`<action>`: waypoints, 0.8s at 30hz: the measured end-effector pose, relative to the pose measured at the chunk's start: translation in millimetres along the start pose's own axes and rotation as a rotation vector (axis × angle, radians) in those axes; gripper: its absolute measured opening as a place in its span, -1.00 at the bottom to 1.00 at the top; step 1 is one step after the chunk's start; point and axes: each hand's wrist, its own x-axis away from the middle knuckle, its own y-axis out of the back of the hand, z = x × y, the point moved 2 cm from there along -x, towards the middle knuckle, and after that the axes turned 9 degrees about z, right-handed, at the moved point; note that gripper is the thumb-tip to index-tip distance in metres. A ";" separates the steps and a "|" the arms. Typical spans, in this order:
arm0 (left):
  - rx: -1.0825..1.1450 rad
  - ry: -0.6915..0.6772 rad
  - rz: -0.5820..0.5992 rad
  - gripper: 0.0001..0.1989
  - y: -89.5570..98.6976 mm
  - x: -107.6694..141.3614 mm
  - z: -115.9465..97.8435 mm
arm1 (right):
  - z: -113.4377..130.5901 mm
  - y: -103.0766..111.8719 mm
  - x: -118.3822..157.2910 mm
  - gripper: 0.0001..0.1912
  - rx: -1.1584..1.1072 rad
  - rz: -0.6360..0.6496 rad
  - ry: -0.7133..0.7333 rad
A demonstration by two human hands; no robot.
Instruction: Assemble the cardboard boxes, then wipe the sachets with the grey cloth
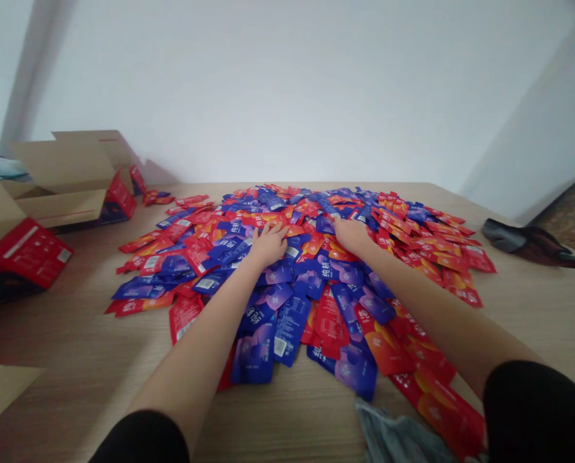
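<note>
Red and blue flat packets [287,328] lie in a wide, loose heap on a wooden table. My left hand [269,244] rests on the middle of the heap, its fingers spread over red and blue packets. To its right, my right hand [351,235] reaches into the heap near a blue packet; its fingertips are largely hidden, and whether it grips anything cannot be made out. Both forearms cross above the nearer packets.
Open cardboard boxes with red and blue sides [27,257] stand at the left. A dark, crumpled item [529,243] lies at the right on the table [523,308]. Greyish-blue cloth [403,437] shows at the front edge. A white wall rises behind.
</note>
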 end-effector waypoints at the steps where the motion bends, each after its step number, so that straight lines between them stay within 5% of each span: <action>1: 0.033 -0.001 -0.013 -0.51 3.7 4.7 -2.6 | 6.0 4.5 8.4 -0.58 -0.011 -0.023 0.014; 6: 0.262 0.049 0.019 -0.47 33.4 37.4 -15.3 | 51.2 26.7 79.0 -0.55 -0.159 -0.267 0.298; 10: 0.732 0.078 0.412 -0.29 42.6 84.7 -27.0 | 87.6 37.9 148.5 -0.54 -0.388 -0.522 0.715; 12: 1.080 0.108 0.617 -0.43 35.8 116.6 -34.2 | 102.2 36.2 178.9 -0.54 -0.406 -0.459 0.810; 14: 1.256 0.139 0.662 -0.58 24.8 149.7 -39.0 | 114.5 28.4 205.2 -0.54 -0.412 -0.304 0.841; 19: 1.365 0.193 0.582 -0.42 -3.7 223.5 -45.6 | 125.6 -4.0 238.1 -0.32 -0.484 0.097 0.674; 24: 1.347 0.278 0.345 -0.22 -0.3 268.4 -58.7 | 106.8 2.1 224.7 -0.28 -0.487 0.149 0.409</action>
